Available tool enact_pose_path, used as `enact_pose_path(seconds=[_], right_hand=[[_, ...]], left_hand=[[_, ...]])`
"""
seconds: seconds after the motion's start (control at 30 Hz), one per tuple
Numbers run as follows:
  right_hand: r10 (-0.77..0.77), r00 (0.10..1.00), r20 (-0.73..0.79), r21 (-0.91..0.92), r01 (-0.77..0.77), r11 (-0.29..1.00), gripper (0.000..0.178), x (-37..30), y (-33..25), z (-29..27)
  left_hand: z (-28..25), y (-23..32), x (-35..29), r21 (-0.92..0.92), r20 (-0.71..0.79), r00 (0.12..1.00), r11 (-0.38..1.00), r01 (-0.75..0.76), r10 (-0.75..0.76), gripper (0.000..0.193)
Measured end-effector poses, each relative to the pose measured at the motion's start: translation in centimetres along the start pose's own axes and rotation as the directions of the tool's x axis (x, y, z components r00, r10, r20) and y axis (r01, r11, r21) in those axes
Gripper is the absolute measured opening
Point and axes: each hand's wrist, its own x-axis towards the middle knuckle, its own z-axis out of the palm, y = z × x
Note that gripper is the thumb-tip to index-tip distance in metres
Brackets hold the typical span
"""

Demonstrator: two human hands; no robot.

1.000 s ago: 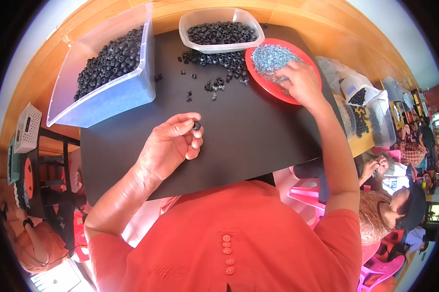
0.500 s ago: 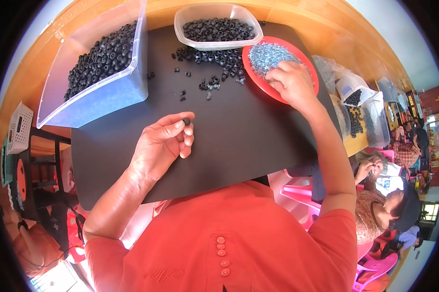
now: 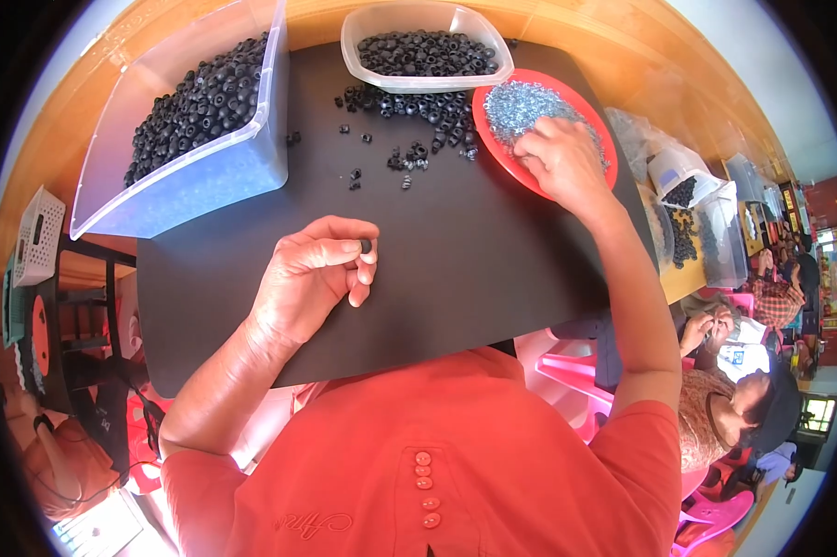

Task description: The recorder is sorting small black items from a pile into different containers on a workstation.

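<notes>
1. Table (image 3: 474, 278): dark top with rounded corners, set before the person; it carries the containers and loose pieces listed below.
2. Bin (image 3: 205, 200): large, translucent plastic, at the far left of the table; filled with a slope of black ring-like pieces (image 3: 200, 111).
3. Tub (image 3: 428, 85): shallow, translucent, rounded corners, at the far edge, right of the bin; its black contents (image 3: 428, 54) are of similar look.
4. Plate (image 3: 504, 161): red, round, just right of the tub and nearer the person; bears a mound of small, clear, bluish pieces (image 3: 525, 104).
5. Left hand (image 3: 316, 274): above the near part of the table, well apart from the containers. Thumb and forefinger pinch one black piece (image 3: 366, 246); the other fingers are curled.
6. Right hand (image 3: 565, 165): over the plate, fingers bent down at the clear pieces. Whether the fingertips grip any cannot be told; they are hidden.
7. Loose heap (image 3: 437, 113): black pieces on the table, directly in front of the tub and left of the plate.
8. Small clusters: a mixed black-and-clear group (image 3: 409, 158) nearer the person than the heap; a short clear stack (image 3: 406, 183) just beside it.
</notes>
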Motion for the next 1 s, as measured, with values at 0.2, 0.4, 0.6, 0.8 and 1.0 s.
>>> enact_pose_path(seconds=[0.2,0.4,0.6,0.8,1.0], right_hand=[[-0.016,1.000,-0.005,-0.023,0.016,1.000,0.007,0.6,-0.6,0.4],[0.009,0.997,0.072,-0.069,-0.004,0.998,0.006,0.5,0.2,0.0],[0.082,0.997,0.011,-0.193,-0.078,0.978,0.005,0.2,0.0,-0.7],[0.082,0.997,0.009,0.086,-0.083,0.993,0.009,0.0,-0.8,-0.9],[0.098,0.994,0.043,0.035,-0.099,0.994,0.009,-0.5,-0.4,-0.5]], left_hand=[[0.0,0.2,0.0,-0.022,0.014,1.000,1.000,-0.004,0.004,0.024],[0.3,0.0,-0.1,-0.026,-0.029,0.999,1.000,0.012,-0.013,0.025],[0.1,0.3,-0.2,-0.049,0.026,1.000,0.999,0.012,-0.011,0.024],[0.1,0.2,-0.3,-0.049,0.038,0.999,0.999,0.004,-0.002,0.022],[0.1,0.3,-0.2,-0.065,0.019,1.000,0.998,0.012,-0.011,0.023]])
